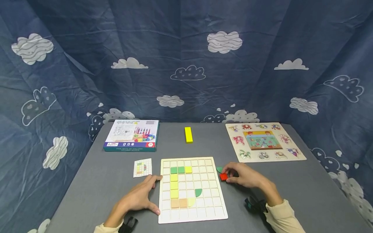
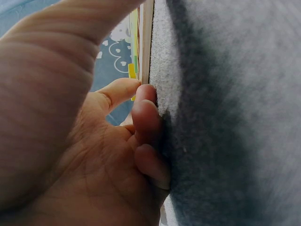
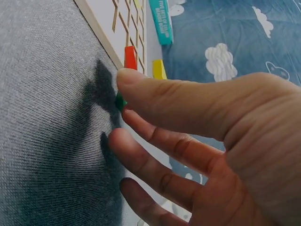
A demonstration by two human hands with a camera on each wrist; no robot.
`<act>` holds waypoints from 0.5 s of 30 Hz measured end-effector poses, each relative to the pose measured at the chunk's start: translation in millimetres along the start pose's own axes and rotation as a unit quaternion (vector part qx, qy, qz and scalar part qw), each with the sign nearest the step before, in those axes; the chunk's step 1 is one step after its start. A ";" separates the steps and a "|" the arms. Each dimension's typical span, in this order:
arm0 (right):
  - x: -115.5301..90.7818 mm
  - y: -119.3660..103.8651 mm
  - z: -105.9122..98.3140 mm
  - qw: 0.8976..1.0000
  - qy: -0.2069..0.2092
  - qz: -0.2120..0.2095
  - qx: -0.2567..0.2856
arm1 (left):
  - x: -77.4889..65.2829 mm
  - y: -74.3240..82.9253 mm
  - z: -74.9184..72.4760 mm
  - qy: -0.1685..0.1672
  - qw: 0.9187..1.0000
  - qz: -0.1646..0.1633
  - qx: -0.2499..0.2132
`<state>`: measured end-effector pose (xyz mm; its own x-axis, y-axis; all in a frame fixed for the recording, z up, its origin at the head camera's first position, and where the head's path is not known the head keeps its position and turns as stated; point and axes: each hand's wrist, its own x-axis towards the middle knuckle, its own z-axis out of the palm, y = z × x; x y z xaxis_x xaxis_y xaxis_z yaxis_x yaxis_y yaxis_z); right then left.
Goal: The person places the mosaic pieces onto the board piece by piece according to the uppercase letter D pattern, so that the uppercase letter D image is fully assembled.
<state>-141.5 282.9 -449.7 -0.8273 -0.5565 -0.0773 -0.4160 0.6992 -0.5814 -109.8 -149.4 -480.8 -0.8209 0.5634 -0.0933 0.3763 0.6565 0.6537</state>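
A pale wooden grid board [image 1: 205, 212] lies on the grey table. Green, yellow and orange tiles form a bent line in its cells, and a green quarter-round tile [image 1: 198, 193] sits near its middle. Along the board's left edge rests my left hand [image 1: 139, 196], thumb and fingertips spread against the rim, holding it from one side. Just past the right edge, my right hand [image 1: 246, 175] pinches a red tile [image 1: 223, 176] between thumb and finger; the right wrist view shows the red tile [image 3: 130, 57] beyond the thumb tip. A green piece [image 1: 219, 169] lies beside those fingers, partly covered.
A small printed pattern card [image 1: 142, 168] lies left of the board. Behind stand a flat toy box [image 1: 131, 136] and a yellow block [image 1: 188, 135]. A sea-animal puzzle board [image 1: 237, 149] is at the back right. A blue cloud-print curtain [image 1: 186, 48] hangs behind the table.
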 end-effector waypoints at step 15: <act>13.2 -21.2 3.6 1.000 0.002 -0.023 -0.012 | 0.1 1.8 -0.7 -0.004 1.000 -0.009 -0.004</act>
<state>-142.2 259.0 -441.3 -0.8092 -0.5857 -0.0472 -0.4619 0.6837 -0.5650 -109.5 -148.6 -479.1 -0.8243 0.5551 -0.1110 0.3576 0.6626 0.6581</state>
